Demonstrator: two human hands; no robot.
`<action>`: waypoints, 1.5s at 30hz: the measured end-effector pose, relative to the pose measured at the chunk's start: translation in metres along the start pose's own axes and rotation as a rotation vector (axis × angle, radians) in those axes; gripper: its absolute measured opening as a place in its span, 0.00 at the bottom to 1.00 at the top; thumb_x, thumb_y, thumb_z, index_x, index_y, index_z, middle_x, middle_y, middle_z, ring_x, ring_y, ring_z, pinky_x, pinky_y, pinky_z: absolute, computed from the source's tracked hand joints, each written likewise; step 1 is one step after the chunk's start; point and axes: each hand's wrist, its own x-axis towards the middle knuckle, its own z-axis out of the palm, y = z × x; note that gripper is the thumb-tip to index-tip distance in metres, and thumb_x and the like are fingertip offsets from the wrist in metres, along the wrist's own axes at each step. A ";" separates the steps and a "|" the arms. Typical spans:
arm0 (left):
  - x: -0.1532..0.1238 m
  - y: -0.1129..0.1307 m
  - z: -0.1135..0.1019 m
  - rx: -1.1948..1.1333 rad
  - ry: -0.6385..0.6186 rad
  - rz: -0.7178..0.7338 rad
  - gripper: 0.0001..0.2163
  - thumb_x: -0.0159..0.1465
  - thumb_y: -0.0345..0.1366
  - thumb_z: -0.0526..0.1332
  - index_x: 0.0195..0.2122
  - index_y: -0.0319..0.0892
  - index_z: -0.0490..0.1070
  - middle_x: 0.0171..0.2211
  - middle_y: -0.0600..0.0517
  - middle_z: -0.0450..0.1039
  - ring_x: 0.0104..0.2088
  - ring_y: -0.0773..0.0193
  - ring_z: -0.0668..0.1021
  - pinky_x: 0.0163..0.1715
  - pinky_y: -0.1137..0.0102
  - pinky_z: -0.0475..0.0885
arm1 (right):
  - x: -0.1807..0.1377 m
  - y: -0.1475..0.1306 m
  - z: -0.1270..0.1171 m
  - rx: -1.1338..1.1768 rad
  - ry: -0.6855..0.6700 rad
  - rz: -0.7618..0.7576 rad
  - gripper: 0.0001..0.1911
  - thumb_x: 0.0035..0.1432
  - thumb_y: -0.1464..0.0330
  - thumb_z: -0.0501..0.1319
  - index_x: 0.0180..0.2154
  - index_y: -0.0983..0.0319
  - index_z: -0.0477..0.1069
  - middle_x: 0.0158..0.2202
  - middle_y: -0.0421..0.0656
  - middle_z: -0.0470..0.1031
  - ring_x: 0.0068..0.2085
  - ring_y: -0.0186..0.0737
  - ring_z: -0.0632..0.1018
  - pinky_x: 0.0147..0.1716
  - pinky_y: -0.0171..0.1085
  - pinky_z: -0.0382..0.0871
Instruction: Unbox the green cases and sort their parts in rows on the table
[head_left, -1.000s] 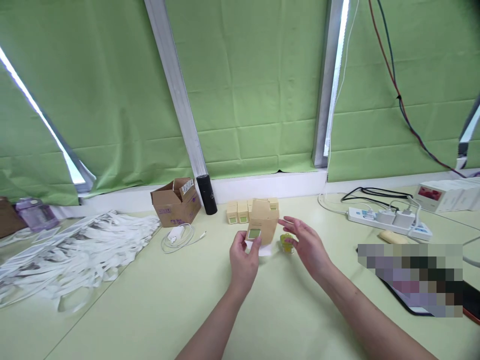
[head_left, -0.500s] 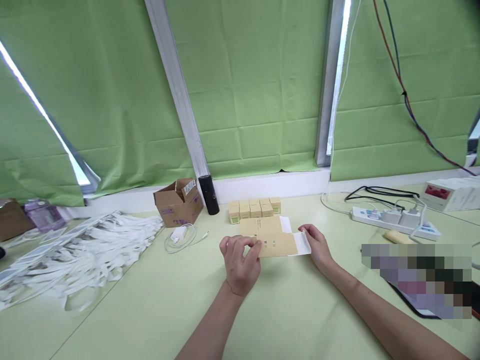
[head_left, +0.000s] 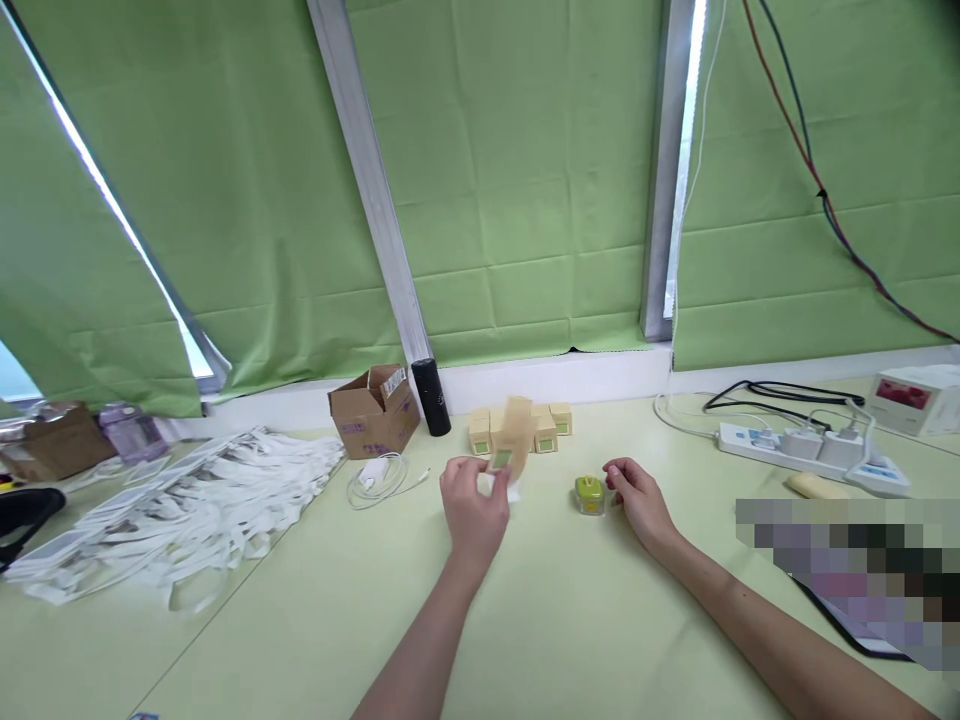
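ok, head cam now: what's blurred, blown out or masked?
Head view: the carton in the left hand is smeared, while the jar beside the right hand looks sharper; head view: window gaps by the blinds glare near-white; head view: a pixelated patch masks things at lower right.

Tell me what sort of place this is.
Probably an indoor workroom or office: a long pale table stands before green curtains, with a heap of white straps and a power strip with plugs in it.
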 end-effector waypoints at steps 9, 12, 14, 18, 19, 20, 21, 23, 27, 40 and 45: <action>0.028 -0.076 -0.018 0.312 -0.445 -0.614 0.14 0.63 0.48 0.59 0.27 0.44 0.73 0.30 0.45 0.80 0.35 0.47 0.82 0.36 0.62 0.69 | -0.001 -0.002 0.001 -0.030 -0.011 -0.023 0.20 0.57 0.48 0.62 0.38 0.57 0.75 0.33 0.43 0.77 0.37 0.46 0.75 0.33 0.40 0.69; 0.024 -0.089 -0.026 0.439 -0.512 -0.607 0.15 0.63 0.49 0.59 0.28 0.45 0.73 0.34 0.41 0.82 0.42 0.41 0.82 0.42 0.58 0.69 | -0.003 -0.005 0.001 -0.053 -0.038 -0.047 0.19 0.57 0.49 0.63 0.38 0.58 0.76 0.36 0.44 0.78 0.40 0.47 0.76 0.38 0.42 0.69; 0.022 -0.092 -0.029 0.506 -0.549 -0.572 0.17 0.64 0.51 0.57 0.29 0.44 0.74 0.37 0.38 0.83 0.46 0.39 0.81 0.46 0.55 0.69 | -0.005 -0.009 0.001 -0.061 -0.071 -0.063 0.20 0.57 0.49 0.64 0.39 0.58 0.77 0.37 0.45 0.79 0.40 0.48 0.77 0.40 0.43 0.70; 0.018 -0.092 -0.029 0.602 -0.581 -0.474 0.23 0.66 0.56 0.53 0.31 0.43 0.77 0.41 0.35 0.82 0.53 0.36 0.78 0.51 0.52 0.66 | -0.010 -0.016 -0.001 -0.080 -0.144 -0.078 0.21 0.58 0.50 0.65 0.44 0.58 0.78 0.41 0.46 0.80 0.38 0.45 0.78 0.38 0.42 0.70; 0.018 -0.092 -0.029 0.619 -0.585 -0.455 0.24 0.66 0.56 0.52 0.32 0.43 0.77 0.41 0.35 0.82 0.54 0.36 0.77 0.52 0.51 0.65 | -0.011 -0.017 -0.001 -0.089 -0.156 -0.079 0.21 0.57 0.51 0.66 0.44 0.58 0.78 0.42 0.46 0.80 0.37 0.44 0.77 0.37 0.42 0.70; 0.017 -0.092 -0.029 0.633 -0.587 -0.442 0.24 0.66 0.57 0.51 0.33 0.43 0.78 0.41 0.35 0.82 0.54 0.35 0.76 0.52 0.51 0.65 | -0.011 -0.018 -0.002 -0.102 -0.166 -0.078 0.21 0.56 0.52 0.67 0.45 0.58 0.78 0.44 0.46 0.80 0.36 0.43 0.76 0.37 0.41 0.70; 0.018 -0.092 -0.030 0.644 -0.589 -0.434 0.25 0.66 0.58 0.51 0.33 0.43 0.78 0.41 0.35 0.82 0.54 0.35 0.76 0.52 0.51 0.65 | -0.011 -0.018 -0.003 -0.118 -0.174 -0.076 0.21 0.54 0.53 0.68 0.45 0.59 0.78 0.45 0.46 0.80 0.35 0.42 0.76 0.36 0.41 0.70; 0.018 -0.093 -0.031 0.657 -0.593 -0.427 0.27 0.66 0.59 0.50 0.34 0.42 0.79 0.40 0.35 0.82 0.54 0.35 0.76 0.52 0.50 0.64 | -0.010 -0.018 -0.005 -0.153 -0.191 -0.069 0.23 0.50 0.56 0.71 0.46 0.59 0.79 0.45 0.46 0.79 0.33 0.39 0.74 0.35 0.41 0.69; 0.021 -0.095 -0.033 0.663 -0.597 -0.432 0.28 0.65 0.61 0.50 0.33 0.43 0.79 0.39 0.36 0.82 0.54 0.35 0.75 0.53 0.50 0.63 | -0.009 -0.016 -0.007 -0.214 -0.210 -0.058 0.25 0.44 0.62 0.74 0.47 0.59 0.79 0.44 0.44 0.79 0.30 0.36 0.71 0.35 0.41 0.69; 0.020 -0.069 -0.042 0.615 -0.218 -0.143 0.17 0.69 0.48 0.53 0.45 0.41 0.75 0.37 0.40 0.79 0.50 0.40 0.70 0.49 0.52 0.61 | -0.011 -0.014 0.000 -0.187 -0.187 -0.016 0.22 0.39 0.70 0.71 0.41 0.57 0.80 0.38 0.42 0.80 0.39 0.46 0.77 0.42 0.44 0.70; 0.011 -0.043 -0.025 0.116 -0.132 0.027 0.11 0.69 0.42 0.56 0.42 0.43 0.74 0.33 0.44 0.76 0.46 0.48 0.72 0.49 0.55 0.67 | -0.015 -0.032 0.004 -0.040 -0.254 0.010 0.23 0.44 0.61 0.74 0.44 0.59 0.79 0.41 0.47 0.82 0.43 0.50 0.79 0.43 0.45 0.72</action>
